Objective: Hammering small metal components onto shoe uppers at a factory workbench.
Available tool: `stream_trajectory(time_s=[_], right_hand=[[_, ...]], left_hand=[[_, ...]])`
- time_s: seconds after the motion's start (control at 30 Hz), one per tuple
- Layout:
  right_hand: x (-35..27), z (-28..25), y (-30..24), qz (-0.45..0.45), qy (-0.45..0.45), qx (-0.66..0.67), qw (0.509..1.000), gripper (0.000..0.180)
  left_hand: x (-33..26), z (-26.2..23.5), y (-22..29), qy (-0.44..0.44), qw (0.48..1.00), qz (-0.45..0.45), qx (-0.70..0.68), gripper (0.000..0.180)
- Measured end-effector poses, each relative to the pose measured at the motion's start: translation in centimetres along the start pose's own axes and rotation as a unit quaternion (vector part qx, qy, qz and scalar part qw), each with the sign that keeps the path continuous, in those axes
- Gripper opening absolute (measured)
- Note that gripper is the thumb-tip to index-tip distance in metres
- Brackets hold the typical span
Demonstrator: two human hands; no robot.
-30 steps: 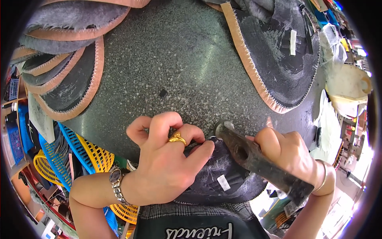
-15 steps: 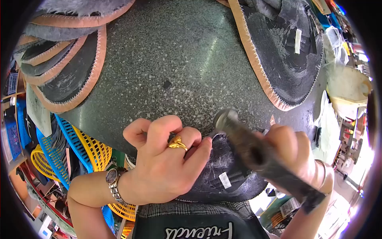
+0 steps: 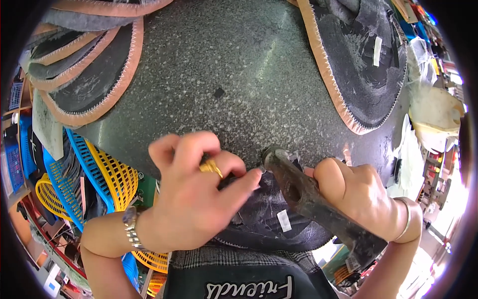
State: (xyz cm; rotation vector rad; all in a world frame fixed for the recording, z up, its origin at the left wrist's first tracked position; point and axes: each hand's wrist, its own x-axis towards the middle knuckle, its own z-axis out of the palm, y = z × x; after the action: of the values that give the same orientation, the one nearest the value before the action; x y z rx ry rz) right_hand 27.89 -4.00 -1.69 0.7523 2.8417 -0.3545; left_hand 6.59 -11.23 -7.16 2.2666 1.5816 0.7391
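Dark and speckled, the worktop (image 3: 239,60) stretches ahead of the person, with several tan-edged pieces (image 3: 97,79) at its left and another tan-edged piece (image 3: 353,82) at its right. Close to the apron (image 3: 239,266), at the near side of the worktop, lies the dark piece (image 3: 298,237), partly covered by the hands; a white label (image 3: 284,221) shows on it. The right hand (image 3: 356,199) is clamped on the hammer (image 3: 318,205), whose round end is near the upper edge of this piece. The left hand (image 3: 194,194) has curled fingers, and its thumb is just beside that round end; because of blur, I cannot tell whether the fingertips pinch the edge.

In my judgement, the most serious danger is a blow on the thumb, caused by this closeness. If the left hand holds too loosely, the piece could slide or wrinkle, and its edge may become crooked. A tilted hammer could also mark the material.
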Motion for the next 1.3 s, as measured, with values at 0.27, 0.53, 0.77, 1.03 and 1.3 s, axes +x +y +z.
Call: stream_trajectory(time_s=[0.27,0.53,0.77,1.03,1.3], right_hand=[[0.3,-1.6,-0.5,0.006,0.115,0.022,0.993,0.019],[-0.9,-0.8,-0.6,0.000,0.019,0.007,1.000,0.020],[-2.6,0.7,-0.4,0.010,0.003,0.148,0.989,0.024],[-2.8,2.3,-0.1,0.045,0.067,0.179,0.981,0.022],[-3.4,2.8,-0.9,0.108,0.082,0.256,0.957,0.021]], left_hand=[[-0.1,0.0,-0.8,-0.022,0.996,-0.018,-0.084,0.019],[-0.6,1.0,-0.4,-0.013,0.993,-0.073,-0.096,0.026],[-3.0,1.9,-1.4,-0.006,0.994,0.111,-0.003,0.029],[-1.3,0.2,0.0,0.018,0.994,-0.061,-0.092,0.033],[-2.2,0.8,-0.1,-0.043,0.996,-0.047,-0.060,0.027]])
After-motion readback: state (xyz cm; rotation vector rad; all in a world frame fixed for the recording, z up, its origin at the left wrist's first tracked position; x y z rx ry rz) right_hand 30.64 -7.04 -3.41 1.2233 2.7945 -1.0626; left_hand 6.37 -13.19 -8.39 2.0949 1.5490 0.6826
